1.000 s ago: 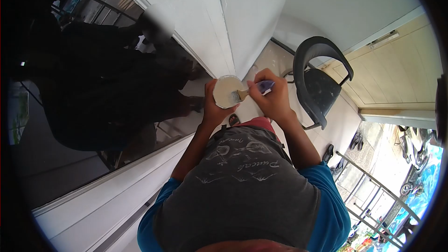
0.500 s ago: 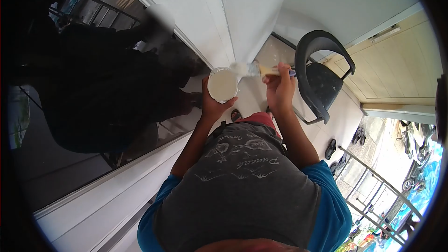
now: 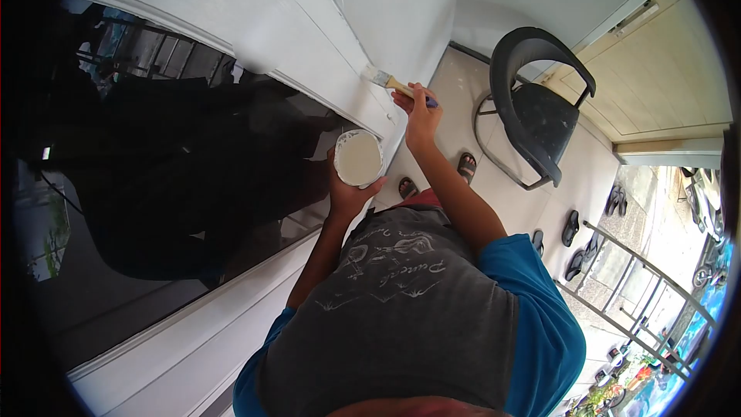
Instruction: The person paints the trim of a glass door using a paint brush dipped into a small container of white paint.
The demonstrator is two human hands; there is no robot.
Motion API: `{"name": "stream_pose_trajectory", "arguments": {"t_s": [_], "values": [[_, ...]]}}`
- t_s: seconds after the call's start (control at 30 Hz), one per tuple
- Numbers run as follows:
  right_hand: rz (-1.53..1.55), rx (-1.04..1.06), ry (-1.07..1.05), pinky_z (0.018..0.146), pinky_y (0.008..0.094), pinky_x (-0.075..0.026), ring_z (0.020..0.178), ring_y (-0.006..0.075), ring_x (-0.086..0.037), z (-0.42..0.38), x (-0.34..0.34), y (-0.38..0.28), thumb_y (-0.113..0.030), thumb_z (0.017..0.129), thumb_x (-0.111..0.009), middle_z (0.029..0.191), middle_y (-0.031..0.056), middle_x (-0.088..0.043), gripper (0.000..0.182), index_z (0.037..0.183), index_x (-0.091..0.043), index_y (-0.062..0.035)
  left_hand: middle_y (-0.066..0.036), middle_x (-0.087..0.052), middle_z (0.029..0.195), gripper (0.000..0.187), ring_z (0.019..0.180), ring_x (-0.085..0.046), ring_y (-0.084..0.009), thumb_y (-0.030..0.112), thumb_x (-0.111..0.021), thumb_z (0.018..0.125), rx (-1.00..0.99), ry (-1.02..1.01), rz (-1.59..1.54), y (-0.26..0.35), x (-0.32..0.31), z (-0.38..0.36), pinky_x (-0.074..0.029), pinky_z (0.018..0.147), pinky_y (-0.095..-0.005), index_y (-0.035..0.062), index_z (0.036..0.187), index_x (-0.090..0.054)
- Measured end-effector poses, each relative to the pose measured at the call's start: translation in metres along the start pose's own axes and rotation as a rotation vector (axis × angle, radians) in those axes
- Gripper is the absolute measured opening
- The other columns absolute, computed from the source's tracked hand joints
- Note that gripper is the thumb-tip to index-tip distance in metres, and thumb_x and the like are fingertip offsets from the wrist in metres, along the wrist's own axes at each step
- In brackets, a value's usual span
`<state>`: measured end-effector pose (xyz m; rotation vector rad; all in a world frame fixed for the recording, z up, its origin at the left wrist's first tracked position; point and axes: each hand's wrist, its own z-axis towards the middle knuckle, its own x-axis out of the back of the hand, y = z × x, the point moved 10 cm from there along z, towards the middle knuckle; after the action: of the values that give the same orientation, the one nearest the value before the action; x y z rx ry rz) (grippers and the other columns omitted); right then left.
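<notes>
My left hand (image 3: 351, 194) is wrapped round a cup of off-white paint (image 3: 360, 158), held upright with its rim smeared. In my right hand (image 3: 419, 112) is a paintbrush (image 3: 399, 88), its wooden handle pinched between the fingers and its purple end sticking out behind. The white-coated bristles point up and left, and their tip is right at the white frame (image 3: 340, 58) beside the dark glass pane. The brush is above and to the right of the cup.
A dark glass pane (image 3: 193, 162) fills the left side and reflects the scene. On the tiled floor at right stands a black chair (image 3: 540, 127). Several sandals (image 3: 570, 228) lie near a metal railing (image 3: 633, 293). A cream door (image 3: 656, 77) is at the upper right.
The brush has moved from beside the cup's rim up to the white frame, turning so its bristles point up-left. The cup has shifted slightly down and left in view.
</notes>
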<state>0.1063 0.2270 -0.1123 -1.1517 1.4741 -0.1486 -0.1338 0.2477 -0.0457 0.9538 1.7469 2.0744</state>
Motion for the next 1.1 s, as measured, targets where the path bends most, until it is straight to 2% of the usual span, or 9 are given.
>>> {"name": "stream_pose_trajectory", "arguments": {"t_s": [0.17,0.27,0.43,0.57,0.73,0.77,0.97,1.03,1.1], "values": [[-0.250,0.061,0.096,0.073,0.0359,-0.064,0.081,0.0283,-0.077,0.003,0.028,0.017,-0.020,0.105,-0.061,0.097,0.0206,-0.073,0.031,0.112,-0.064,0.0101,-0.014,-0.053,0.134,0.097,0.126,-0.054,-0.0254,0.007,-0.094,0.067,0.017,0.006,-0.015,0.003,0.004,-0.004,-0.046,0.106,-0.0405,0.0047,0.144,-0.034],[-0.237,0.062,0.029,0.074,0.0368,-0.064,0.080,0.0293,-0.077,-0.019,-0.027,-0.035,-0.020,0.105,-0.061,0.100,0.0211,-0.072,0.032,0.111,-0.065,0.0119,-0.014,-0.053,0.134,0.098,0.126,-0.055,-0.0254,0.007,-0.094,0.067,0.010,0.014,-0.010,0.004,0.005,-0.006,-0.046,0.106,-0.0408,0.0049,0.144,-0.034],[0.094,0.335,-0.268,0.080,0.0371,-0.064,0.081,0.0304,-0.077,-0.056,-0.120,-0.128,-0.019,0.105,-0.062,0.097,0.0188,-0.072,0.032,0.111,-0.065,0.0123,-0.014,-0.053,0.134,0.098,0.125,-0.055,-0.0253,0.007,-0.094,0.066,0.083,0.027,-0.025,0.003,0.006,-0.008,-0.046,0.106,-0.0408,0.0050,0.143,-0.034],[0.022,0.255,-0.231,0.075,0.0376,-0.064,0.080,0.0308,-0.076,-0.026,-0.075,-0.059,-0.017,0.105,-0.061,0.100,0.0204,-0.071,0.030,0.113,-0.063,0.0117,-0.014,-0.054,0.135,0.098,0.124,-0.056,-0.0252,0.006,-0.094,0.066,0.021,0.017,0.002,0.005,0.007,-0.010,-0.047,0.105,-0.0404,0.0049,0.143,-0.034],[-0.296,0.081,0.135,0.071,0.0321,-0.063,0.080,0.0282,-0.077,-0.008,0.023,0.014,-0.016,0.105,-0.061,0.098,0.0180,-0.072,0.028,0.108,-0.068,0.0110,-0.014,-0.054,0.135,0.100,0.125,-0.056,-0.0249,0.007,-0.094,0.067,-0.008,0.023,-0.004,0.011,0.008,-0.012,-0.047,0.105,-0.0401,0.0049,0.145,-0.033],[-0.295,0.083,0.134,0.071,0.0321,-0.063,0.080,0.0282,-0.077,-0.004,0.027,0.019,-0.016,0.105,-0.061,0.098,0.0180,-0.072,0.028,0.108,-0.068,0.0110,-0.015,-0.054,0.134,0.100,0.125,-0.056,-0.0251,0.008,-0.094,0.067,-0.012,0.026,0.007,0.013,0.007,-0.012,-0.047,0.105,-0.0401,0.0049,0.145,-0.032],[-0.136,0.214,-0.146,0.076,0.0336,-0.062,0.081,0.0291,-0.077,-0.052,-0.098,-0.096,-0.018,0.105,-0.061,0.100,0.0178,-0.072,0.029,0.110,-0.068,0.0104,-0.015,-0.053,0.135,0.100,0.126,-0.055,-0.0255,0.011,-0.095,0.068,0.040,0.026,0.025,0.004,0.007,-0.014,-0.046,0.106,-0.0402,0.0051,0.145,-0.032],[0.026,0.379,-0.283,0.079,0.0359,-0.063,0.083,0.0305,-0.077,-0.065,-0.126,-0.128,-0.018,0.106,-0.060,0.101,0.0172,-0.072,0.030,0.111,-0.067,0.0114,-0.015,-0.052,0.135,0.100,0.126,-0.055,-0.0256,0.012,-0.095,0.068,0.069,0.021,0.014,0.003,0.006,-0.014,-0.046,0.106,-0.0404,0.0050,0.145,-0.032],[0.013,0.340,-0.271,0.079,0.0357,-0.063,0.084,0.0305,-0.077,-0.053,-0.118,-0.108,-0.017,0.106,-0.060,0.101,0.0173,-0.072,0.030,0.110,-0.067,0.0116,-0.015,-0.052,0.135,0.101,0.126,-0.054,-0.0255,0.013,-0.095,0.068,0.042,0.035,0.038,0.009,0.009,-0.013,-0.045,0.107,-0.0404,0.0048,0.145,-0.032]]}}
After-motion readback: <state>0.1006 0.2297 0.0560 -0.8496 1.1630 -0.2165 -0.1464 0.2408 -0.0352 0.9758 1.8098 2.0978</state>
